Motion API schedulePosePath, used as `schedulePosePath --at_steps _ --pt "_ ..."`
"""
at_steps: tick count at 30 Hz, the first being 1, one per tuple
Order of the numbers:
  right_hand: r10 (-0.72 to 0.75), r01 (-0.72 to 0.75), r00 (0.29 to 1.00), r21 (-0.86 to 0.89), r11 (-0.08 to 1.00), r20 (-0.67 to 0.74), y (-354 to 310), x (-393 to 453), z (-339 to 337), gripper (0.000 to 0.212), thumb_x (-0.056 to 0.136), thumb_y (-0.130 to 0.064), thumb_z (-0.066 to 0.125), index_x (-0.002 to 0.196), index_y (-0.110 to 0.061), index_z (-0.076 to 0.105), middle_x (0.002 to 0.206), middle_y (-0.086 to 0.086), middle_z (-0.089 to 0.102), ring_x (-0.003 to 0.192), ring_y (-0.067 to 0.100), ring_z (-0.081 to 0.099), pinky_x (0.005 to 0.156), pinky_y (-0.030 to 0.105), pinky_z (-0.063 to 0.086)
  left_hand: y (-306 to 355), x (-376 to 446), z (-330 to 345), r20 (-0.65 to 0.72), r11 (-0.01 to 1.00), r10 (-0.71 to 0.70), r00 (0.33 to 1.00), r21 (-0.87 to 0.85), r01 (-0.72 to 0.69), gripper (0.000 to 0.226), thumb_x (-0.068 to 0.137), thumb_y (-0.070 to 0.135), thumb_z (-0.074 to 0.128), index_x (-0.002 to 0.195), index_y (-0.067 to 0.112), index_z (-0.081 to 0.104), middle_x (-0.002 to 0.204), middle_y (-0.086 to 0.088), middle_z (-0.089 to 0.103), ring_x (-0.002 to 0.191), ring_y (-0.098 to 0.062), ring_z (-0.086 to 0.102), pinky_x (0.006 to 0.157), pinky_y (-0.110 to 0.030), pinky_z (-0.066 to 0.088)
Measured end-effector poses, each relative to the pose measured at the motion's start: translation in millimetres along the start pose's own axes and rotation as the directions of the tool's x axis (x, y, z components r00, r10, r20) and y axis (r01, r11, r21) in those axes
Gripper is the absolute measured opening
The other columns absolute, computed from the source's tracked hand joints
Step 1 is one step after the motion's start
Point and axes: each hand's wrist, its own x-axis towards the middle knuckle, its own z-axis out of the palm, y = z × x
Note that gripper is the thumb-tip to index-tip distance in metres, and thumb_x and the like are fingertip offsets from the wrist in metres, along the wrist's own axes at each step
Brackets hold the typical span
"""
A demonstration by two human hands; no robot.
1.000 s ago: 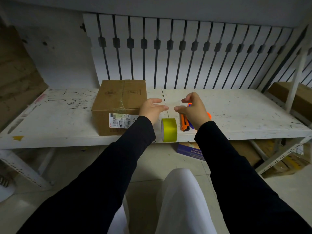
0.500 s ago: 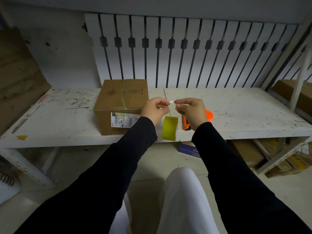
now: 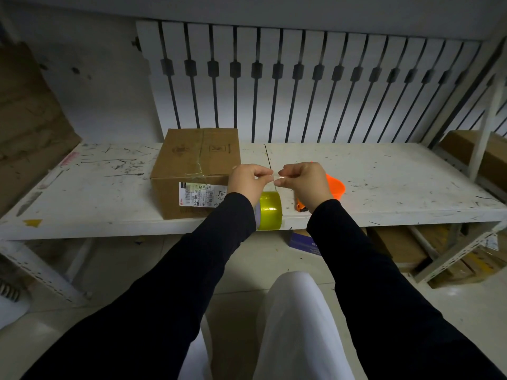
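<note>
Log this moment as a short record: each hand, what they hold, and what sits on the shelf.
left hand: pinches one end of clear strip
right hand: pinches the other end
clear strip: thin, held between both hands above shelf; likely tape
tape roll: yellow, on edge at shelf front
cardboard box: closed, label on front, left of roll
orange tool: partly hidden behind right hand

Long black sleeves of plain, matte cloth cover both arms down to the wrists: the left sleeve (image 3: 192,270) and the right sleeve (image 3: 370,270). The left hand (image 3: 248,179) and right hand (image 3: 304,179) are bare. Smooth white trousers (image 3: 296,325) cover the legs.
</note>
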Motion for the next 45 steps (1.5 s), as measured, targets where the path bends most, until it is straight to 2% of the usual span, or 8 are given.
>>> schedulePosePath --at_steps 7,12,18,26,30,34,39,45 --pt "-0.051 0.047 0.998 -0.107 0.993 -0.037 -5 -2 5 0.016 0.084 -0.013 0.066 0.091 0.000 0.072 0.096 0.012 0.066 0.082 0.015 0.055 0.080 0.029 0.049 1 0 1 -0.002 0.999 0.021 1.000 0.044 -0.021 0.016 0.088 0.017 0.062 0.096 0.009 0.073 0.113 -0.010 0.063 0.114 -0.024 0.052 0.098 -0.034 0.041" --pt "-0.067 0.055 0.997 -0.217 0.975 -0.048 -4 0 4 0.016 0.084 -0.022 0.066 0.087 -0.007 0.070 0.109 0.006 0.046 0.099 0.015 0.045 0.082 0.024 0.035 -1 3 -2 0.015 0.993 0.048 0.999 0.106 -0.049 0.015 0.089 0.018 0.060 0.093 0.009 0.071 0.116 -0.007 0.059 0.116 -0.024 0.049 0.100 -0.035 0.038" --pt "-0.055 0.053 0.998 0.054 0.997 0.037 -2 -3 3 0.015 0.087 -0.010 0.057 0.072 -0.012 0.056 0.077 0.002 0.057 0.082 0.019 0.055 0.076 0.030 0.044 1 5 -4 0.035 0.998 0.024 0.999 0.062 -0.026 0.011 0.086 0.024 0.063 0.077 0.027 0.056 0.071 0.012 0.056 0.087 -0.019 0.059 0.096 -0.043 0.046" --pt "0.007 -0.039 0.994 0.289 0.957 0.111 -2 -5 5 0.015 0.093 -0.008 0.050 0.095 -0.002 0.063 0.072 0.009 0.063 0.068 0.018 0.063 0.068 0.020 0.055 -4 12 -4 0.117 0.996 0.013 0.993 -0.090 -0.002 0.010 0.089 0.018 0.059 0.081 0.013 0.061 0.069 0.009 0.052 0.082 -0.017 0.052 0.078 -0.032 0.046" --pt "0.013 -0.053 0.990 0.290 0.955 0.138 -4 -6 6 0.009 0.089 -0.008 0.057 0.091 -0.002 0.064 0.075 0.010 0.064 0.068 0.018 0.063 0.064 0.017 0.055 -6 4 -3 0.112 0.992 0.005 0.994 -0.127 0.009 0.027 0.094 0.020 0.052 0.109 -0.001 0.057 0.083 0.004 0.054 0.090 -0.015 0.049 0.069 -0.015 0.041" --pt "0.010 -0.047 0.992 0.291 0.956 0.128 -3 -6 5 0.010 0.083 -0.003 0.065 0.078 -0.010 0.061 0.072 0.006 0.064 0.065 0.015 0.064 0.059 0.012 0.055 -18 0 2 0.166 0.961 -0.188 0.968 -0.173 0.217 0.057 0.094 0.051 0.035 0.129 0.007 0.040 0.120 -0.012 0.050 0.117 -0.028 0.051 0.104 -0.043 0.043" --pt "0.008 -0.039 0.995 0.316 0.948 0.099 -3 -5 4 0.017 0.085 -0.002 0.062 0.073 -0.013 0.060 0.072 0.007 0.064 0.062 0.014 0.063 0.056 0.012 0.053 -40 4 17 0.436 0.775 -0.402 0.805 -0.306 0.552 0.107 0.056 0.090 0.040 0.124 0.008 0.054 0.117 -0.020 0.061 0.113 -0.033 0.059 0.106 -0.048 0.042" --pt "0.024 -0.025 1.000 0.351 0.936 0.007 -1 0 -2 0.015 0.086 -0.001 0.059 0.074 -0.011 0.059 0.069 0.008 0.062 0.055 0.010 0.060 0.053 0.012 0.052 -28 -8 18 0.393 0.790 -0.241 0.887 -0.452 0.415 0.023 0.096 0.027 0.048 0.093 0.008 0.060 0.093 -0.015 0.064 0.081 -0.027 0.064 0.095 -0.046 0.049"
